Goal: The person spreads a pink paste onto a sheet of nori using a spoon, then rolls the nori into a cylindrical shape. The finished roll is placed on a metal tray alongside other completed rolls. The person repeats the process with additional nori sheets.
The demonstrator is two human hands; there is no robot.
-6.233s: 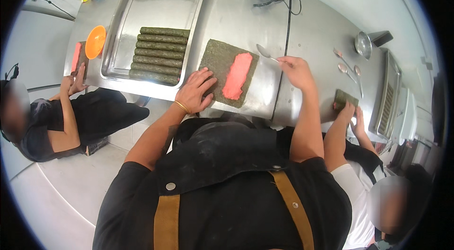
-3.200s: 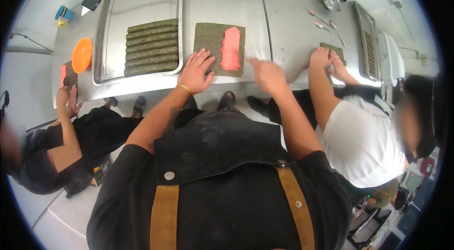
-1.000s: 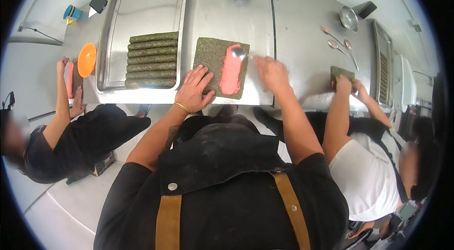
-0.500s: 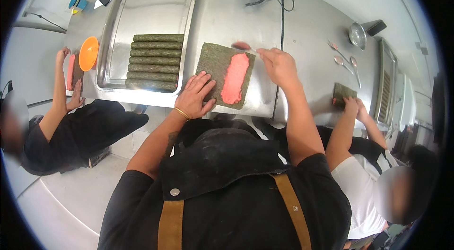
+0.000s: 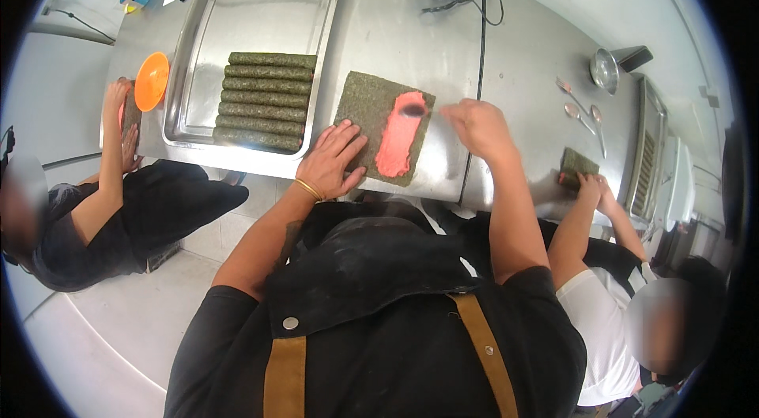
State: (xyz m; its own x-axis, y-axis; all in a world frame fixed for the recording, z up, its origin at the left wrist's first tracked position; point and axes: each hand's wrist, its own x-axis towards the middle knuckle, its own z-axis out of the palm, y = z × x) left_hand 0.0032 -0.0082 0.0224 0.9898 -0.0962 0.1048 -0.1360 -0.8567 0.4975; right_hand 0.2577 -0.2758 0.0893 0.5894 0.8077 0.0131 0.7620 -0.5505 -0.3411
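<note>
Steel table (image 5: 399, 15), three seaweed sheets (image 5: 368, 106)

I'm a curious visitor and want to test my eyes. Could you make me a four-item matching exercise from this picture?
1. Seaweed rolls
2. Spoon in the right fingers
3. Paste strip
4. Bowl beside the metal tray

A. At the strip's far end
B. Orange
C. Lined up in the tray
D. Pink, on a seaweed sheet

Pairs: 1-C, 2-A, 3-D, 4-B
</note>
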